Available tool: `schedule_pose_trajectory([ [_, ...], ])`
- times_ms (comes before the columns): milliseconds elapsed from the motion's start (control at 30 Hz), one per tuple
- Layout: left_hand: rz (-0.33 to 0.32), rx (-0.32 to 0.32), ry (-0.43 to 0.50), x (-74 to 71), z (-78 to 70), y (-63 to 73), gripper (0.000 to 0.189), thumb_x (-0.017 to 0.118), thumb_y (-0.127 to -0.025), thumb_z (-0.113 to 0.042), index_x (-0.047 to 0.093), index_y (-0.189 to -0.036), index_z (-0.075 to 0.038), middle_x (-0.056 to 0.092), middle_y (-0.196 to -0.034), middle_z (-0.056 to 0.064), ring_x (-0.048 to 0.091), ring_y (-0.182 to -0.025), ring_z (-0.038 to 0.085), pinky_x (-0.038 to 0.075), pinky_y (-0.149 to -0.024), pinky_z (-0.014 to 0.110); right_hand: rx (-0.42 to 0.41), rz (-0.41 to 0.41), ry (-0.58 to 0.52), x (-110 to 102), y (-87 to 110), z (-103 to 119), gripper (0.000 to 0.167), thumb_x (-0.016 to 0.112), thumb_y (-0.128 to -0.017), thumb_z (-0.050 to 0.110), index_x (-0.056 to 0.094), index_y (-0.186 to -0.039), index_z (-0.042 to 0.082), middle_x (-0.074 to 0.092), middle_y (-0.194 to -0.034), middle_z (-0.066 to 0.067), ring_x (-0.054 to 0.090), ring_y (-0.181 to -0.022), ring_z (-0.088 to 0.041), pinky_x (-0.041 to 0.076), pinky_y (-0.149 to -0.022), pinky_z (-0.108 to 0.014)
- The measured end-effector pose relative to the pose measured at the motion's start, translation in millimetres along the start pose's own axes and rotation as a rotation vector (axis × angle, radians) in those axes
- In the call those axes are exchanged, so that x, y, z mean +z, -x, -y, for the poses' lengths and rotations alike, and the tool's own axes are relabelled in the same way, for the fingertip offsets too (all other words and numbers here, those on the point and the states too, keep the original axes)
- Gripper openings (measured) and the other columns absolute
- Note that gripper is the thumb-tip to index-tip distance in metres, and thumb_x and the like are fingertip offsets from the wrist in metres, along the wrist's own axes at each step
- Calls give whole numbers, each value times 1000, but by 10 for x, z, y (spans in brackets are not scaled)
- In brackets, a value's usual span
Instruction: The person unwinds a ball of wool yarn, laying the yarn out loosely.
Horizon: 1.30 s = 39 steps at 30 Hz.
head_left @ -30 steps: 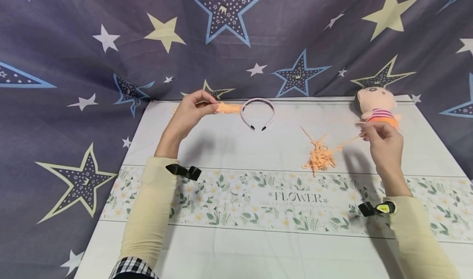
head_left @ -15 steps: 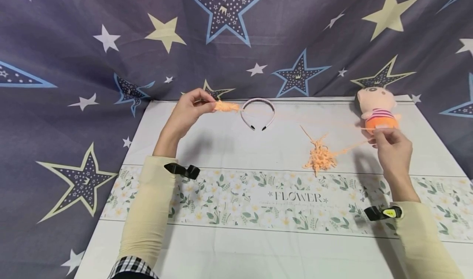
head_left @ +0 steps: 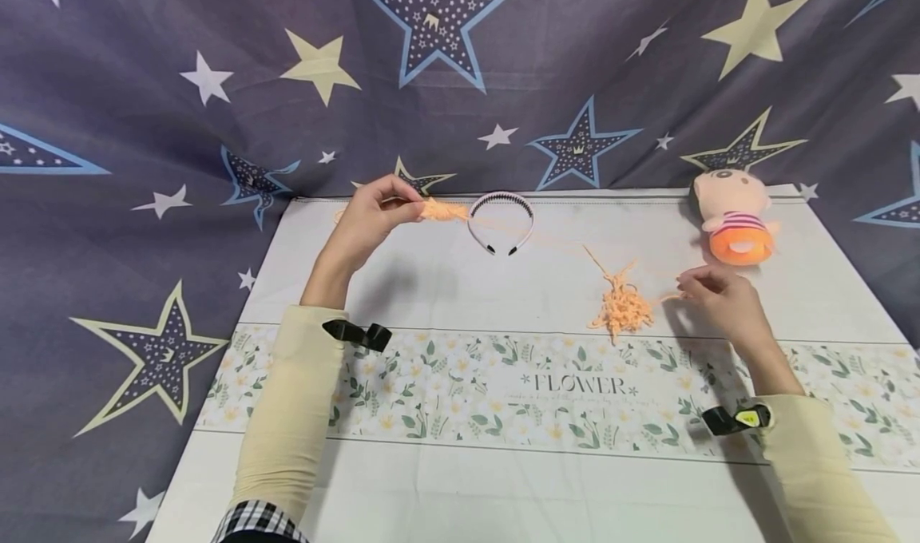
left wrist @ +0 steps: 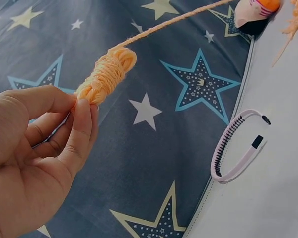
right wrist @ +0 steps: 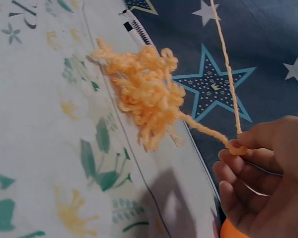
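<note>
Between thumb and fingertips, my left hand (head_left: pixel 370 219) pinches one end of a small wound bundle of orange yarn (left wrist: pixel 105 77), held up above the far part of the table. From the bundle a single strand (left wrist: pixel 179 21) stretches across to my right hand (head_left: pixel 729 307). There the strand is pinched between thumb and index finger, and it bends back down to a loose pile of orange yarn (head_left: pixel 624 305) on the table. The right wrist view shows that pile (right wrist: pixel 146 91) as a loopy tangle, apart from the fingers.
A pale pink headband (head_left: pixel 530 219) with dark teeth lies at the table's back edge, just right of the bundle. A plush doll (head_left: pixel 740 216) in orange shorts is at the back right. A star-patterned curtain (head_left: pixel 460 112) hangs behind the white table (head_left: pixel 446 487).
My right hand first moved right and slightly toward me, drawing the strand, then came back left and lower, nearer the pile. My left hand stays almost in place with the yarn bundle.
</note>
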<state>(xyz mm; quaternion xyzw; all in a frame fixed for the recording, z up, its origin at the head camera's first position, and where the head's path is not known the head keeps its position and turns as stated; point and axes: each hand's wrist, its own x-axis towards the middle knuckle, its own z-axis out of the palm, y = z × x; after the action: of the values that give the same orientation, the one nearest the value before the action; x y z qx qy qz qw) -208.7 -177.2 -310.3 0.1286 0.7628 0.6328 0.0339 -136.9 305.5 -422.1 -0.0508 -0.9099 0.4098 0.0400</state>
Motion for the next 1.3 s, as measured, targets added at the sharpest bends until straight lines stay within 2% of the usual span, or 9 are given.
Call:
schedule_pose_trajectory([
  [133,8,-4,6,21,5,-12,7,65,-89,-2,63,-92,-8,62,-96,0,64,-82,12,55,-83,27,-50,54,35,40,24,93,37,55,-97,33,64,-110,0,66,-102,-17,51,-76,12,44,-66,-12],
  [300,18,7,7,47,-4,-17,9,65,-89,-1,63,-90,-9,61,-95,0,64,-82,13,55,-85,32,-112,64,68,77,-4,169,30,56,-97,27,65,-109,2,67,-103,-18,48,-77,14,43,-69,-15],
  [467,30,19,1,61,-29,-13,7,65,-89,-2,63,-92,-8,61,-95,0,63,-83,14,55,-85,32,-205,34,29,139,-62,316,22,56,-96,17,65,-106,-1,67,-97,-20,51,-75,12,44,-63,-10],
  [567,33,18,0,68,-33,-10,7,65,-89,-2,62,-92,-8,61,-95,0,63,-83,14,55,-85,32,-235,16,5,214,-95,498,21,57,-96,17,66,-106,0,68,-97,-19,52,-76,10,44,-62,-9],
  [767,54,19,-11,98,-19,-13,6,65,-90,-4,62,-94,-8,61,-95,1,64,-84,14,55,-85,31,-284,21,-91,458,-182,917,24,60,-95,23,65,-111,5,68,-100,-13,56,-79,3,46,-71,-12],
  [933,47,17,-13,131,4,-21,6,66,-89,-3,63,-92,-7,63,-98,1,65,-84,14,55,-84,30,-390,71,-199,716,-212,1267,23,61,-95,19,66,-111,4,69,-102,-13,59,-84,-9,49,-76,-17],
  [1033,44,16,-15,146,15,-24,7,66,-89,-2,62,-92,-7,63,-99,2,65,-84,13,56,-84,29,-428,113,-222,876,-223,1443,22,61,-95,18,66,-112,5,69,-103,-12,60,-86,-15,49,-78,-20],
  [1300,48,19,-18,154,31,-34,7,66,-89,-1,62,-93,-5,64,-101,5,65,-85,13,56,-84,31,-502,210,-258,1183,-198,1803,23,62,-94,21,65,-113,7,70,-102,-7,63,-87,-17,53,-79,-28],
])
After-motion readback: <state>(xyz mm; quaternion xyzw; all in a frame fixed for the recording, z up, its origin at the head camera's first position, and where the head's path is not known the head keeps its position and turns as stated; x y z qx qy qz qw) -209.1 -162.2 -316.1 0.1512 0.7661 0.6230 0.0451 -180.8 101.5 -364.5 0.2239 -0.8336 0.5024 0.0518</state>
